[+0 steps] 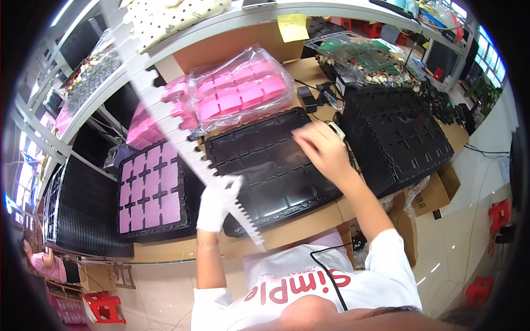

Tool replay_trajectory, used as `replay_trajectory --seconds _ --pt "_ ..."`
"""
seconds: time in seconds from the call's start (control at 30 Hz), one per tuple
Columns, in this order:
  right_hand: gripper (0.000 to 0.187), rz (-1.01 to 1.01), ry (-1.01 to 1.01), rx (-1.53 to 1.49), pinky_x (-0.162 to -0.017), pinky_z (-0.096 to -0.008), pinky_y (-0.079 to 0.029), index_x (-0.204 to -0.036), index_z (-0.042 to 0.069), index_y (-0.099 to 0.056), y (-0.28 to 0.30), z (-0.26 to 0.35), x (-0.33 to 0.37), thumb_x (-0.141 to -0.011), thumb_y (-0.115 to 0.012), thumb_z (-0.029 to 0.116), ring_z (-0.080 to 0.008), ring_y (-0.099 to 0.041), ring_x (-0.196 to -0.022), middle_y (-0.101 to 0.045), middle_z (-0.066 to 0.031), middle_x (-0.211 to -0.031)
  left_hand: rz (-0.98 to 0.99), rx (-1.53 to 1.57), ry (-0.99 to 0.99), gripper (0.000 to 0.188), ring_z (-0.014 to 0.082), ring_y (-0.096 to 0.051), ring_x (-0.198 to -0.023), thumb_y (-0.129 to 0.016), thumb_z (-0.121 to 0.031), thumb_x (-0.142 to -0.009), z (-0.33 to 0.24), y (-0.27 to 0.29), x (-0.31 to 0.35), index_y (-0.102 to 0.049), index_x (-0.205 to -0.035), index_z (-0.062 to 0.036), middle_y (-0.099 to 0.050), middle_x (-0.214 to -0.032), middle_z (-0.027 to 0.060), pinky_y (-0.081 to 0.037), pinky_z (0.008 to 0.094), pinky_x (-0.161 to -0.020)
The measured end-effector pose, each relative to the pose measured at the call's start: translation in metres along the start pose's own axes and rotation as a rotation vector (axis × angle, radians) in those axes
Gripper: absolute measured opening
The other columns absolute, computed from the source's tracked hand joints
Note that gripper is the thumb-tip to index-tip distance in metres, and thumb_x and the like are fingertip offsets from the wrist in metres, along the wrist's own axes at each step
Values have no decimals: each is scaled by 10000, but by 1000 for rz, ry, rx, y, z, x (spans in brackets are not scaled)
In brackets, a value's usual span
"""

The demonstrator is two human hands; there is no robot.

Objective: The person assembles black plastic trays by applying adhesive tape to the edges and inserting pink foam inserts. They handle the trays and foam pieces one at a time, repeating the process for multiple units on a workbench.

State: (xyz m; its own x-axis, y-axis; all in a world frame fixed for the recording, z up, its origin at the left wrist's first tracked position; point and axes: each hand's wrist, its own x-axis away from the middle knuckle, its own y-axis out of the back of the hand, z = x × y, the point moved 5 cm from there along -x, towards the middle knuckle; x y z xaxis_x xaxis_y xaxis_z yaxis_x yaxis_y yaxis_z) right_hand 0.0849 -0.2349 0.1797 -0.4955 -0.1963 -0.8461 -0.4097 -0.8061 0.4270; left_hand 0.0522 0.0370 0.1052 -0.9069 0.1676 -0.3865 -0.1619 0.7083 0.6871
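My left hand [214, 208], in a white glove, is closed around a long white strip [175, 132] with notched edges. The strip slants from the upper left down toward my shirt, crossing the left edge of a black compartment tray [270, 190]. This tray lies in front of me on the brown work surface, its top glossy. Above its right part is my bare right hand [323, 149], fingers drawn together in a pinch. Whatever may be between those fingertips is too small to make out. A small pale object [336, 130] shows beside that hand.
To the left are a black tray with pink pads [149, 190] and stacked black trays [88, 204]. Bagged pink foam [243, 91] lies behind. More stacked black trays [395, 138] stand right, circuit boards [364, 60] behind them. A shelf edge [243, 19] runs overhead.
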Motion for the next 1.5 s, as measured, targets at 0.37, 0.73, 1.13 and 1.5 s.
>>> replay_trajectory --seconds 0.37,0.73,1.13,1.5 --pt "248 790 52 284 -851 -432 -497 -982 46 -625 -232 -195 -98 -744 -668 103 -325 -592 -1032 -614 -132 -1071 139 -290 246 329 330 -669 -970 -602 -383 -893 42 -52 -150 -732 -1015 -107 -701 -1014 159 -510 413 -877" --pt "93 690 131 261 -767 -397 -517 -724 48 -654 -242 -210 -105 -707 -720 110 -293 -639 -851 -646 -97 -805 56 -188 232 296 342 -647 -950 -573 -354 -918 59 -60 -194 -693 -960 -86 -683 -980 156 -495 437 -864" --pt "246 571 -450 -149 -692 -343 -511 -844 6 -654 -258 -242 -156 -742 -793 180 -213 -652 -749 -699 -126 -831 -150 -431 -394 457 350 -561 -1160 -670 -315 -853 40 -87 -217 -590 -1219 -52 -580 -1268 198 -462 408 -961" --pt "290 -199 102 -24 -800 -316 -484 -996 74 -627 -118 -124 -135 -830 -743 281 -253 -591 -960 -643 -82 -976 -508 1871 587 728 362 -510 -1245 -481 -512 -945 110 -80 -193 -364 -1395 48 -472 -1397 225 -453 459 -991"
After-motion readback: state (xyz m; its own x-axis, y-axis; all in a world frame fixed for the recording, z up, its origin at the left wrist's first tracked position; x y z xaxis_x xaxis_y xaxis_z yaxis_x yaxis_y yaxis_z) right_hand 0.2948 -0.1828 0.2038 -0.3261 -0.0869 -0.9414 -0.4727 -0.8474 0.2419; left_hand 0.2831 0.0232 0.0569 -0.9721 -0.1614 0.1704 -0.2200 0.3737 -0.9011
